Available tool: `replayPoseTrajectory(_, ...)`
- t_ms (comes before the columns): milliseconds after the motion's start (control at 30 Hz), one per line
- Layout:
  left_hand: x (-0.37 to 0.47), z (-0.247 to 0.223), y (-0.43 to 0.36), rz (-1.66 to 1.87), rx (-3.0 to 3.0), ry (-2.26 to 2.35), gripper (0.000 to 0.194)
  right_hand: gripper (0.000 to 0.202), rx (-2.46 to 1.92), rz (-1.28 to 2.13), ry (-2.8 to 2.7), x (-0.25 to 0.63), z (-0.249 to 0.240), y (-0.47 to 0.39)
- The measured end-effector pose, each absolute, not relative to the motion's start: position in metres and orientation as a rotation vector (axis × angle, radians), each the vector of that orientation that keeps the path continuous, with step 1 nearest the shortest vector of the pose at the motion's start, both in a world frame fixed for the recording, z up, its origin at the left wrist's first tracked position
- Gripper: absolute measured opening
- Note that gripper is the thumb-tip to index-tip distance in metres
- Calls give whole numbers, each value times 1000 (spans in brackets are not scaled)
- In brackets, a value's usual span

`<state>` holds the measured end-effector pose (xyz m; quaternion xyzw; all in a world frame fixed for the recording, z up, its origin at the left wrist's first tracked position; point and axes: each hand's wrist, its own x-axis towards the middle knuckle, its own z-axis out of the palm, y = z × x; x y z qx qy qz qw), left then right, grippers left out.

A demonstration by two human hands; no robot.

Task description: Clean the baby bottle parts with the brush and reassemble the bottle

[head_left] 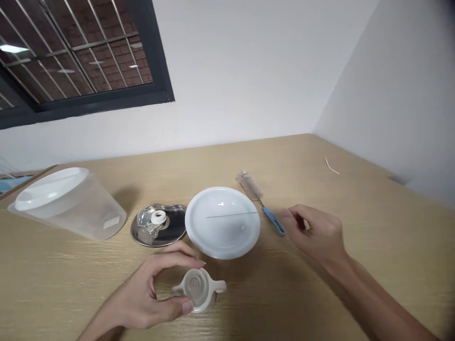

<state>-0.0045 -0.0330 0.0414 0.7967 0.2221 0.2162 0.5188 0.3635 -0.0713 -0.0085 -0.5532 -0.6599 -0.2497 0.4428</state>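
My left hand (156, 284) grips a small translucent cup with two side handles (199, 289), thumb and fingers on its rim, at the lower middle. My right hand (313, 232) is closed in a pinch at the right, on the end of a thin wire (232, 215) that reaches left over a white bowl (222, 246). Beyond the cup stands this bowl. Just left of it, a shiny metal tray (177, 227) bears a white ring cap (158, 217) and clear pieces. A bristle brush with a blue handle (273, 220) lies between the bowl and my right hand.
A large translucent container with a white lid (85, 208) stands at the left of the wooden table (177, 166). A short, bent pale strip (332, 166) lies at the back right. White walls rise behind and to the right, with a barred window (88, 52) at upper left.
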Motion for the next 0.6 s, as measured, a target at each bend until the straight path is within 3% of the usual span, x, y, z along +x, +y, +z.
replayPoseTrajectory(233, -11, 46, -29, 596, 1910, 509, 56, 36, -1388, -660, -1630, 364, -9, -70)
replayPoseTrajectory(433, -30, 48, -6, 904, 1815, 963, 13, 37, -1410, -634, -1633, 360, -11, -70)
replayPoseTrajectory(600, -47, 44, 24, 1157, 1924, 1530, 32, 36, -1380, -642, -1639, 361, -11, -71)
